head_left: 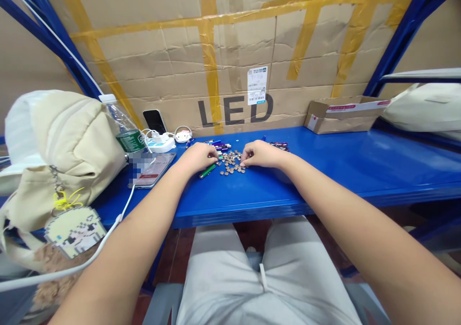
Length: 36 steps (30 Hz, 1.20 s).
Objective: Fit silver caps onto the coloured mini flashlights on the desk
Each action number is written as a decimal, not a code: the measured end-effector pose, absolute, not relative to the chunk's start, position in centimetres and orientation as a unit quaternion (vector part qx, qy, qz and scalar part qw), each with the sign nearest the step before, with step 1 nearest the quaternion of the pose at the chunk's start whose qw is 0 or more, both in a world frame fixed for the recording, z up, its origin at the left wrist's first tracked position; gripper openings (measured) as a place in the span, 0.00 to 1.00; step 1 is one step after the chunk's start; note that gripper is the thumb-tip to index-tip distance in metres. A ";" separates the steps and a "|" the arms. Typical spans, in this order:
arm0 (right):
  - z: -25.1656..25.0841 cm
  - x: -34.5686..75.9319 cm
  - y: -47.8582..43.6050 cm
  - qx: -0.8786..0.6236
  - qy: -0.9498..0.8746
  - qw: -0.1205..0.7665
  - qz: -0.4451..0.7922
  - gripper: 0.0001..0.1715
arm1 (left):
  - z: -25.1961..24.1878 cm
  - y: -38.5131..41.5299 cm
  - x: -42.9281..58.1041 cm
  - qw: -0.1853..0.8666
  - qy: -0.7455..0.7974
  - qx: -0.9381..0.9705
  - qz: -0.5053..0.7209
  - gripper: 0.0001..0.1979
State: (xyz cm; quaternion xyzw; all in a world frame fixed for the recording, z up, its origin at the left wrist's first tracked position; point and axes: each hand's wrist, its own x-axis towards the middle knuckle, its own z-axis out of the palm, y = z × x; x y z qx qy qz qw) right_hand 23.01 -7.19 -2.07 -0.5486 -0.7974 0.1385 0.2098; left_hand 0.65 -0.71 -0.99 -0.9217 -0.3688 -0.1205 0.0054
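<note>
A loose pile of small round metal discs, like coins or button cells, lies on the blue tabletop between my hands. My left hand is at the pile's left edge, its fingers curled and closed. A slim green metal tube lies just below its fingers. My right hand is at the pile's right side, thumb and fingers pinched together at the discs. What either hand grips is too small to tell. Behind the pile lie several slim purple and blue tubes, partly hidden by my left hand.
At the left are a phone, a bottle, a white power strip and a cream bag. Dark and red small items lie beyond my right wrist. An open cardboard box stands at the back right, before a large carton.
</note>
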 end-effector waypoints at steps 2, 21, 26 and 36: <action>-2.0 23.0 -7.3 -0.543 -0.803 0.202 0.140 0.05 | -1.0 -0.6 0.5 -0.014 -0.374 -0.920 -0.117 0.09; -2.0 22.7 -7.6 -0.556 -0.798 0.227 0.050 0.09 | -0.8 -1.5 1.4 -0.058 -0.352 -0.926 -0.126 0.06; -2.0 22.8 -7.5 -0.558 -0.797 0.226 0.054 0.10 | -0.4 -1.1 0.4 -0.051 -0.362 -0.919 -0.148 0.08; -2.3 23.0 -7.3 -0.553 -0.801 0.225 0.051 0.10 | -0.3 -1.6 0.8 -0.079 -0.352 -0.927 -0.102 0.08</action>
